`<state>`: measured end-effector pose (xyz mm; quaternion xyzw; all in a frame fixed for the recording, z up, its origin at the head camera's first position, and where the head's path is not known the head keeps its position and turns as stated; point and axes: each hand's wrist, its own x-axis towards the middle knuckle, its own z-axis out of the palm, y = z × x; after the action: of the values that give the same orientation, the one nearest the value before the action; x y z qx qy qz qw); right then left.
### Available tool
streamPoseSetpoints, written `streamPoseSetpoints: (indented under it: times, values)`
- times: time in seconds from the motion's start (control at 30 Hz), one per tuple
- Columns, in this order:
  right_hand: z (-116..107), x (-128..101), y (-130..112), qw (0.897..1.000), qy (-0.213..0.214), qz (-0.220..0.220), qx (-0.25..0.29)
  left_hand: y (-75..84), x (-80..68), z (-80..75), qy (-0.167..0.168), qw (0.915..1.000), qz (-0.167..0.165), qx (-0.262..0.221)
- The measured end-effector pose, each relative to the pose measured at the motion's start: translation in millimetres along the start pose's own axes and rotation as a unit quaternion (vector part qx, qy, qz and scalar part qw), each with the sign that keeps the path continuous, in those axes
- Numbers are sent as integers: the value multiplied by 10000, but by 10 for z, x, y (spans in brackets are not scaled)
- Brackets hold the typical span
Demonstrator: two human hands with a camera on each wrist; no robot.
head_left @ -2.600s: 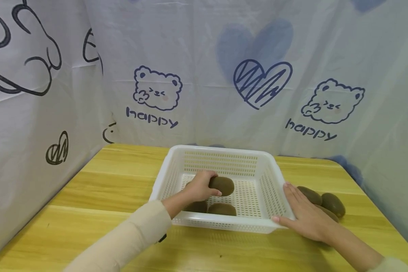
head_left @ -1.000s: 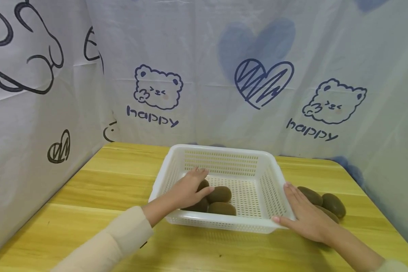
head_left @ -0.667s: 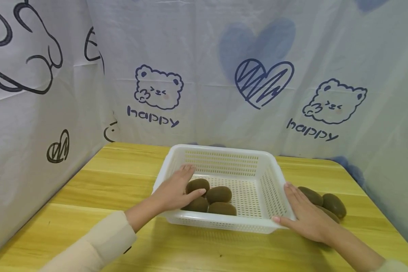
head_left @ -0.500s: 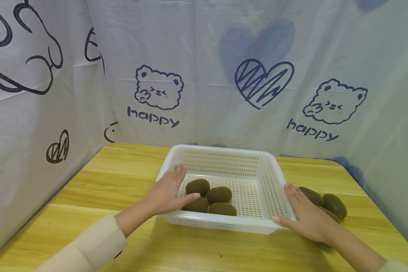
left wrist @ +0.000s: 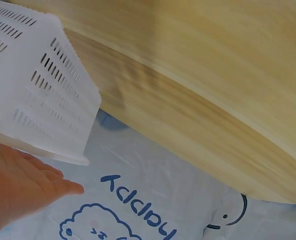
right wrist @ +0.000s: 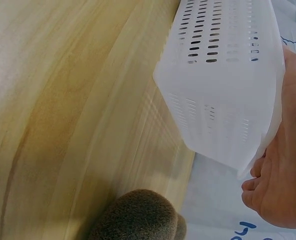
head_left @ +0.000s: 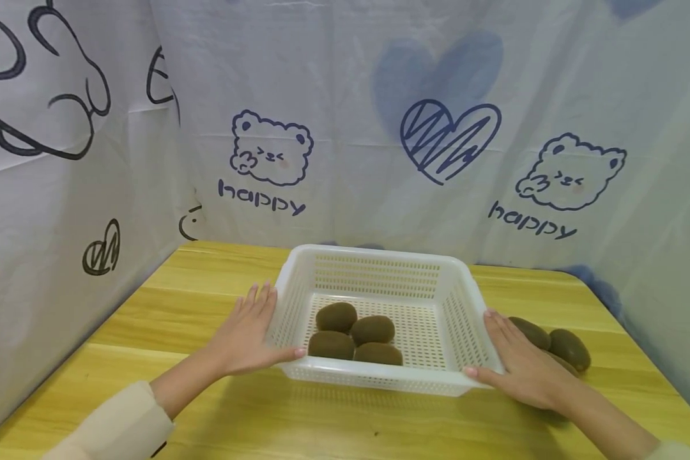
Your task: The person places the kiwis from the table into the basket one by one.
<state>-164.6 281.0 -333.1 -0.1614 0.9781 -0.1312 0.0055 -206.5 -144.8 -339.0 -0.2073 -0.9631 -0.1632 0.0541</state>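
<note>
Two bare hands, cream sleeves

The left hand [head_left: 246, 337] and right hand [head_left: 524, 370] wear no gloves, rings or watch. Back from the fingers [head_left: 264, 299], past each wrist, begins a long cream-coloured soft fabric sleeve [head_left: 115, 427]; a small dark patch shows under the left cuff. The right sleeve barely shows at the corner.

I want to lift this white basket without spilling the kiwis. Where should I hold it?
Grip the white basket under its rolled rim on the left and right walls, where the left hand and right hand already rest; that keeps the kiwis level.
</note>
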Motion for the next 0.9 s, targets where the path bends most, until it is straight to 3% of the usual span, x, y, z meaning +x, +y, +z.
streamPoseSetpoints:
  times: [0.4,0.57,0.73,0.9]
  values:
    - [-15,11,23,10000,12,-29,53,-32,-25,-9,-41,10000,-59,53]
    - [2,4,61,9976,16,-87,693,-36,-28,-11,-74,9999,-83,42]
    - [47,-36,136,9873,209,-273,1554,-43,-25,-1,-78,9999,-74,32]
    - [111,-118,258,9834,798,-379,1584,-51,-7,10,-100,9999,-67,42]
